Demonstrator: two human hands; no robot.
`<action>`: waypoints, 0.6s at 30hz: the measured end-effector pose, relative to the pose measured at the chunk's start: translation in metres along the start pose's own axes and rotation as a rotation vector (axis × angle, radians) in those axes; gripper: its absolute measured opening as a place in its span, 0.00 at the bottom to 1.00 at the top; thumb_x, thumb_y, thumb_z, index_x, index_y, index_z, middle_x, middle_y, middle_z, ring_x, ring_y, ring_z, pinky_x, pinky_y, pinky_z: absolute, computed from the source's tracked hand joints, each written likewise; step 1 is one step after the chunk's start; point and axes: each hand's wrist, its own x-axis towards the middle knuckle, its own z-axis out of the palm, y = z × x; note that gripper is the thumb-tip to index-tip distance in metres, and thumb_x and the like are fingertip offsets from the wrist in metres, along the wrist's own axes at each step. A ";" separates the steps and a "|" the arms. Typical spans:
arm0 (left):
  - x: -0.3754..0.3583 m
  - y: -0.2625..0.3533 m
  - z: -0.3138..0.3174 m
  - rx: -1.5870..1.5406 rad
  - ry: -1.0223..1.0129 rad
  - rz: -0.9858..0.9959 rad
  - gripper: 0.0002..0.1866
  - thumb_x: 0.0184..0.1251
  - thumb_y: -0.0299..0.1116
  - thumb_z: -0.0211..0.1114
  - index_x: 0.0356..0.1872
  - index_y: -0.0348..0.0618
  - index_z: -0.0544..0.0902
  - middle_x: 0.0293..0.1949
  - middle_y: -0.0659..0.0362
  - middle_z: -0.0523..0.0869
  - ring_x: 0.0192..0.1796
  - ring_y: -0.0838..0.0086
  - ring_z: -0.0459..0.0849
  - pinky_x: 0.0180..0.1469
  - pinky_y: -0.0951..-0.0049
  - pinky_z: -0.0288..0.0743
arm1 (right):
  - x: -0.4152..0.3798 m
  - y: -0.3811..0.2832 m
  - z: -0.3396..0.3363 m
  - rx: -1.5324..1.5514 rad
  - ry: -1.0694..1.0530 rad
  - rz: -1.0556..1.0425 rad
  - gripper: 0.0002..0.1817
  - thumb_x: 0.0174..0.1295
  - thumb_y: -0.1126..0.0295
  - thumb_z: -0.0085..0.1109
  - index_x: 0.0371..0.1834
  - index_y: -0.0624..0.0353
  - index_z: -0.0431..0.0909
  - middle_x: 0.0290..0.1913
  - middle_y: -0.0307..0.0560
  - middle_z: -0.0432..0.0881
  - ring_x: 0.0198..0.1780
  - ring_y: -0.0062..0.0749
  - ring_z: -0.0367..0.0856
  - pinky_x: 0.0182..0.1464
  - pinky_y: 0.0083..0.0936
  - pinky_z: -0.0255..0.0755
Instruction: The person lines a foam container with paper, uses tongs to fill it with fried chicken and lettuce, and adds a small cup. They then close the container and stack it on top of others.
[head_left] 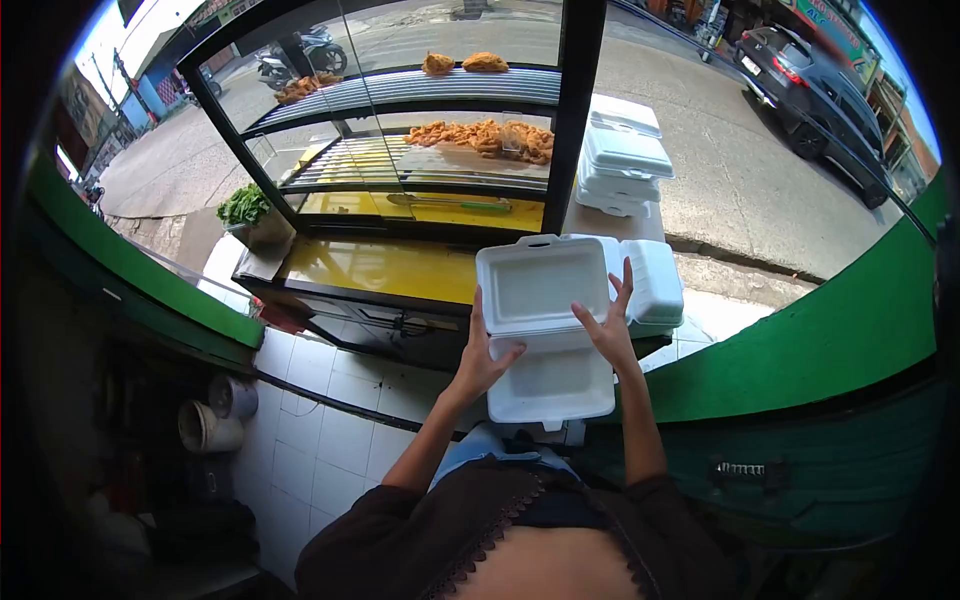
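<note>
A green wall [830, 350] curves round the stall on both sides, and beyond it lies the street, where a dark car [815, 90] stands at the upper right. A glass case [575, 120] with a black frame fills the middle of the view. Its upper shelf [420, 88] carries a few fried pieces [462, 62], its lower shelf more of them in a heap [485, 138], and tongs [450, 203] lie on the yellow bottom of the case. A bunch of greens [243, 205] sits just left of the case. To the right of the case, a stack of closed foam boxes [622, 155] stands on the table [590, 222], with more boxes [655, 285] nearer the person. White floor tiles [320, 440] show below, and two pots [215, 415] rest at the left by the wall.

The person holds an open foam box [545, 335] in the air in front of the case — lid up, tray down, both empty. The left hand [482, 360] is partly curled, thumb over the front of the tray's upper edge and fingers behind, gripping the box at its left side near the hinge. The right hand [608, 322] is spread wide, fingers stretched along the lid's right edge — it steadies the box there.
</note>
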 end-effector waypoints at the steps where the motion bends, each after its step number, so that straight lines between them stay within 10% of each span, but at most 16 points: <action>1: -0.011 -0.003 -0.005 0.003 0.011 -0.051 0.57 0.54 0.30 0.71 0.74 0.49 0.33 0.74 0.43 0.43 0.71 0.49 0.58 0.70 0.54 0.57 | -0.002 0.003 0.008 -0.108 0.004 -0.053 0.54 0.57 0.54 0.64 0.76 0.44 0.29 0.72 0.58 0.44 0.75 0.55 0.41 0.72 0.53 0.45; 5: -0.030 -0.030 -0.034 -0.015 0.150 -0.076 0.57 0.54 0.27 0.70 0.74 0.47 0.32 0.72 0.41 0.48 0.70 0.53 0.61 0.70 0.58 0.58 | 0.019 0.021 0.047 -0.460 -0.123 -0.176 0.56 0.54 0.57 0.67 0.75 0.46 0.32 0.70 0.63 0.42 0.71 0.58 0.49 0.70 0.51 0.53; 14: -0.081 -0.072 -0.207 0.005 0.632 -0.147 0.57 0.50 0.19 0.68 0.74 0.49 0.35 0.70 0.46 0.55 0.67 0.59 0.67 0.67 0.61 0.65 | 0.053 0.018 0.246 -0.097 -0.505 -0.046 0.52 0.53 0.56 0.68 0.74 0.49 0.40 0.68 0.61 0.50 0.66 0.53 0.62 0.60 0.47 0.68; 18: -0.106 -0.078 -0.294 0.014 0.747 -0.205 0.56 0.50 0.19 0.68 0.75 0.50 0.36 0.68 0.46 0.60 0.64 0.60 0.70 0.65 0.62 0.67 | 0.075 0.024 0.349 -0.057 -0.749 0.012 0.35 0.60 0.59 0.62 0.68 0.54 0.59 0.62 0.58 0.63 0.61 0.48 0.70 0.57 0.38 0.71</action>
